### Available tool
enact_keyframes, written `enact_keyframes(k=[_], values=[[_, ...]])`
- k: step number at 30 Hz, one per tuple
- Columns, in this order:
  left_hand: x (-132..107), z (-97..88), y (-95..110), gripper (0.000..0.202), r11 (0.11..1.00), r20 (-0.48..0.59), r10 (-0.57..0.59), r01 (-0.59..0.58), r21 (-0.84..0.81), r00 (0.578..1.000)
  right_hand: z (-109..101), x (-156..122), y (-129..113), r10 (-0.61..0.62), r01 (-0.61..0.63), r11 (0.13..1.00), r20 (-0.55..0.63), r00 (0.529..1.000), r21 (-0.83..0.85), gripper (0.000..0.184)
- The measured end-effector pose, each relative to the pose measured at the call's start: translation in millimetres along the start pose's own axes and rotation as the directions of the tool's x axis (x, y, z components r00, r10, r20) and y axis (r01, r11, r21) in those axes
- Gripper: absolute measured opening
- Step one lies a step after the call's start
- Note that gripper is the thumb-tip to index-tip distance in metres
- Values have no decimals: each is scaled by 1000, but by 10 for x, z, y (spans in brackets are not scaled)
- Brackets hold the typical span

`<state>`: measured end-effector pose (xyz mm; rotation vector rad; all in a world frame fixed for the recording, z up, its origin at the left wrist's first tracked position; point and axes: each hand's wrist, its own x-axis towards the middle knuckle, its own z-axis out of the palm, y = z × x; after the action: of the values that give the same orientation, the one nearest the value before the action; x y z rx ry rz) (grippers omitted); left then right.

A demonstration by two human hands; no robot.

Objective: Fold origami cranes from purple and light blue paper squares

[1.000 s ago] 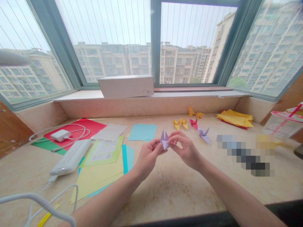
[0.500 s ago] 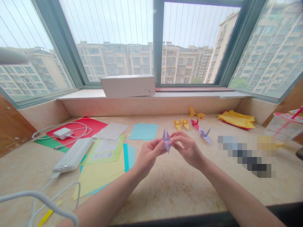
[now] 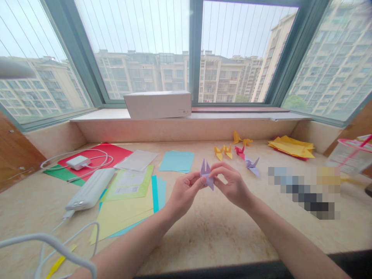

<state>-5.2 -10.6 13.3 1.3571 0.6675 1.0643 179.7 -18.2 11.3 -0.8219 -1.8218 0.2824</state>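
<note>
A partly folded lavender origami crane (image 3: 207, 179) is held above the counter, its two narrow points facing up and a wider tip down. My left hand (image 3: 186, 190) pinches it from the left, thumb across the front. From the right, my right hand (image 3: 229, 182) grips its edge between thumb and index finger. Just beyond my right hand rests a finished lavender crane (image 3: 252, 166). Close to it are a pink-red crane (image 3: 240, 152) and small yellow-orange cranes (image 3: 223, 152). Some of the paper is covered by my fingers.
Blue paper squares (image 3: 176, 161) lie behind my left hand. Yellow sheets (image 3: 128, 219), a white power bank (image 3: 90, 190) and cables spread across the left. Folded yellow paper (image 3: 292, 147) and a plastic cup (image 3: 347, 155) are at right. A white box (image 3: 158, 105) sits on the sill.
The lavender paper has turned slightly, showing more of its front face. My right thumb and index finger now press closer onto its right edge. The view has shifted a little.
</note>
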Motion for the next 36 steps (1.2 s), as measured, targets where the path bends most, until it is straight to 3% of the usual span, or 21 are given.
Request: enact_keyframes(k=[7,17,26,32,36], values=[[-29,7,68,35,999,103,41,-44,24,994,-6,9,-2,1,-2,1000,-40,999,-23,8],[-22,-11,-31,32,1000,-42,-13,13,-2,999,36,-24,-5,-36,35,999,4,999,20,11],[-26,-15,-18,36,992,54,-69,75,-106,996,-41,-15,-22,-113,119,990,82,990,-72,17],[-19,-7,-45,36,993,-28,-115,115,7,993,-33,-39,22,-139,150,986,140,980,-78,21],[-17,7,-47,35,990,-25,-130,129,-61,991,-24,-27,-3,-88,92,995,96,992,-36,19]])
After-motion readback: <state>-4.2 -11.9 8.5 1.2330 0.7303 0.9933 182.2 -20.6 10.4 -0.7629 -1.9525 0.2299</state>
